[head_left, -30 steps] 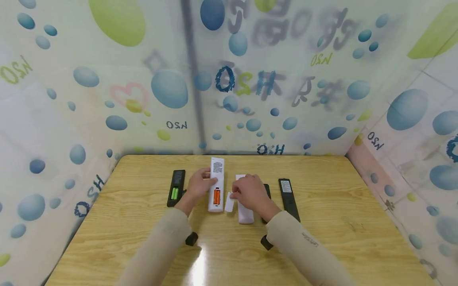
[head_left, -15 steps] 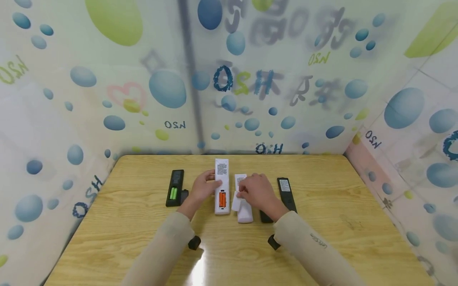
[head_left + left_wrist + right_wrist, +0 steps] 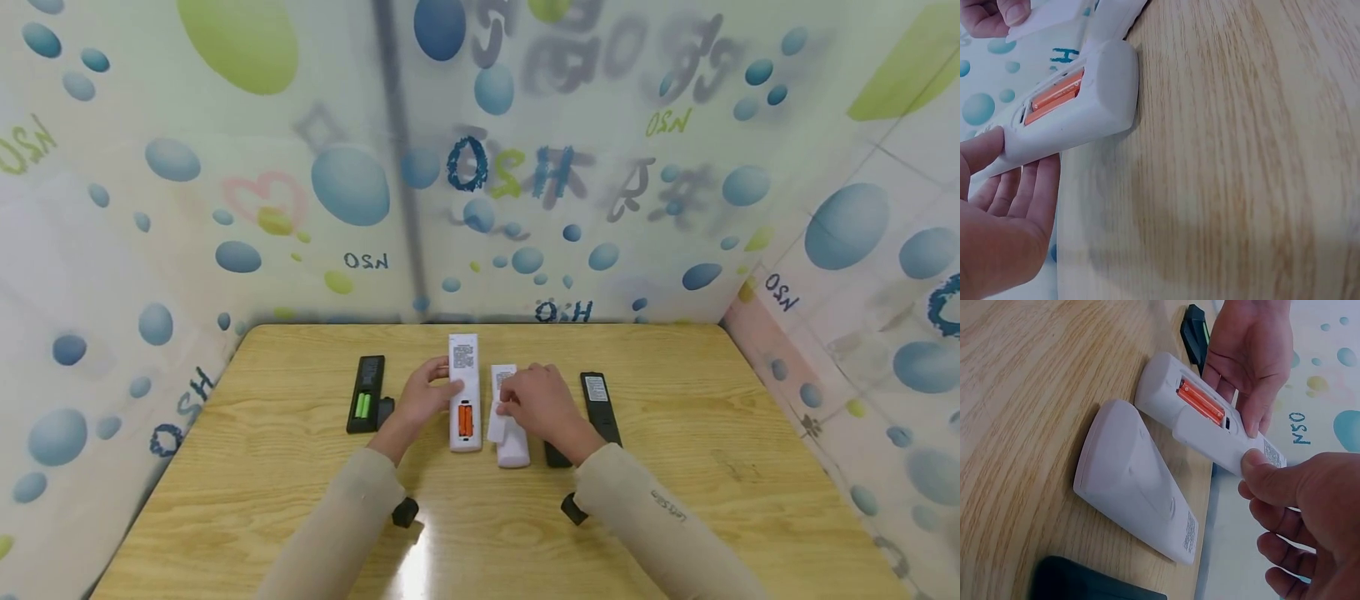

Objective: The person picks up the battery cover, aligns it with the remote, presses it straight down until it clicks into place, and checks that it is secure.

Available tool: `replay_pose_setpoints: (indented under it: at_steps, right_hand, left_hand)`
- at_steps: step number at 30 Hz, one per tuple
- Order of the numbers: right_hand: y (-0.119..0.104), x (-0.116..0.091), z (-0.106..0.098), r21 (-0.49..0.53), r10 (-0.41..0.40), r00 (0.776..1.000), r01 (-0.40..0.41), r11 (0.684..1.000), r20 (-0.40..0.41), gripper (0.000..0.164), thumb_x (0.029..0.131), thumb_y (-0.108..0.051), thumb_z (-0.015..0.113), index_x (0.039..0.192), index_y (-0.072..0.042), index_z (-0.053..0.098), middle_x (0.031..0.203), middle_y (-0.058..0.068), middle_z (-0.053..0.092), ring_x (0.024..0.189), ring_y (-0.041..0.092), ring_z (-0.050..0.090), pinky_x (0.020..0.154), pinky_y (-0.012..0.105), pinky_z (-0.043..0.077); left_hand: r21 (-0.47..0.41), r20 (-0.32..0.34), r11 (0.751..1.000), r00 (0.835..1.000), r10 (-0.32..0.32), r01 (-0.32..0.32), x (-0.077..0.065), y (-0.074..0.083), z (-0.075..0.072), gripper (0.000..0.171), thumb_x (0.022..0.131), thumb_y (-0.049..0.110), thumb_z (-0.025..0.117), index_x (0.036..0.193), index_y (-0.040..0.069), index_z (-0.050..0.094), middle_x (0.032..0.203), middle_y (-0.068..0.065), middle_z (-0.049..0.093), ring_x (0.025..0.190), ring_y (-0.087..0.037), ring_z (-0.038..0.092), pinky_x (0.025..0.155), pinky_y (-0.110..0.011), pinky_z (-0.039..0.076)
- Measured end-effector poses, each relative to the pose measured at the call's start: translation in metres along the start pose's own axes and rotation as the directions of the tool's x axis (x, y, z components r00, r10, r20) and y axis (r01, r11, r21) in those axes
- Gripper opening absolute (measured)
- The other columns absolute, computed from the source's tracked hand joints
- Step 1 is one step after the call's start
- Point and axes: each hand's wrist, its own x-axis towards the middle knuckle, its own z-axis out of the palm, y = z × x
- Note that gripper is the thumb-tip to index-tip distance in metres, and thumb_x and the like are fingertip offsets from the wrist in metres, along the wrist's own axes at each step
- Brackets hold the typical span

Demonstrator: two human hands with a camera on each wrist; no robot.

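My left hand (image 3: 424, 395) grips a white remote control (image 3: 465, 375) by its side, thumb on the back and fingers beneath. The remote lies back side up, its battery bay uncovered. Two orange batteries (image 3: 1055, 99) sit side by side in that bay. Between thumb and forefinger, my right hand (image 3: 542, 405) pinches a white battery cover (image 3: 1207, 442), raised just beside the bay. Under the right hand, a second white remote (image 3: 514, 450) lies back side up on the table; its own back looks closed in the right wrist view.
A black remote (image 3: 367, 379) with green batteries (image 3: 363, 406) in its uncovered bay lies left on the wooden table (image 3: 300, 500). To the right lie another black remote (image 3: 600, 408) and a dark one (image 3: 557, 456) partly hidden by the right hand. A patterned wall (image 3: 480, 283) stands behind.
The left hand and the held white remote have shifted slightly right. The right hand has moved a little right with the cover, which now overlaps the second white remote in the head view.
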Motion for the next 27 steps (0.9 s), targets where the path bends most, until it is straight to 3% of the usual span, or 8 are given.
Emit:
replay_pose_setpoints:
  at_steps: [12, 17, 27]
  right_hand:
    - [-0.022, 0.009, 0.004, 0.017, -0.067, 0.998, 0.067, 0.998, -0.013, 0.014, 0.085, -0.040, 0.073, 0.085, -0.026, 0.074, 0.077, -0.013, 0.067, 0.076, 0.013, 0.049, 0.084, 0.037, 0.044]
    - [-0.028, 0.012, 0.004, 0.054, -0.097, 0.995, 0.099, 0.994, -0.028, 0.013, 0.084, -0.040, 0.074, 0.083, -0.027, 0.074, 0.071, -0.016, 0.064, 0.073, 0.012, 0.047, 0.078, 0.034, 0.041]
    - [-0.033, 0.016, 0.004, 0.054, -0.095, 0.995, 0.096, 0.994, -0.028, 0.013, 0.085, -0.040, 0.073, 0.085, -0.027, 0.075, 0.073, -0.015, 0.065, 0.074, 0.013, 0.048, 0.077, 0.033, 0.040]
  left_hand:
    - [-0.013, 0.013, 1.000, 1.000, 0.023, -0.023, -0.003, -0.001, -0.002, 0.051, 0.093, 0.012, 0.066, 0.140, 0.017, 0.049, 0.135, -0.010, 0.054, 0.109, -0.027, 0.064, 0.083, -0.033, 0.058]
    - [-0.010, 0.020, 0.999, 0.999, 0.035, -0.034, -0.004, -0.001, -0.003, 0.051, 0.093, 0.013, 0.066, 0.141, 0.017, 0.048, 0.136, -0.011, 0.054, 0.112, -0.027, 0.063, 0.083, -0.033, 0.058]
    - [0.000, 0.025, 0.999, 0.999, 0.035, -0.035, -0.005, 0.000, -0.003, 0.052, 0.094, 0.013, 0.065, 0.142, 0.016, 0.047, 0.135, -0.011, 0.054, 0.114, -0.028, 0.062, 0.082, -0.032, 0.058]
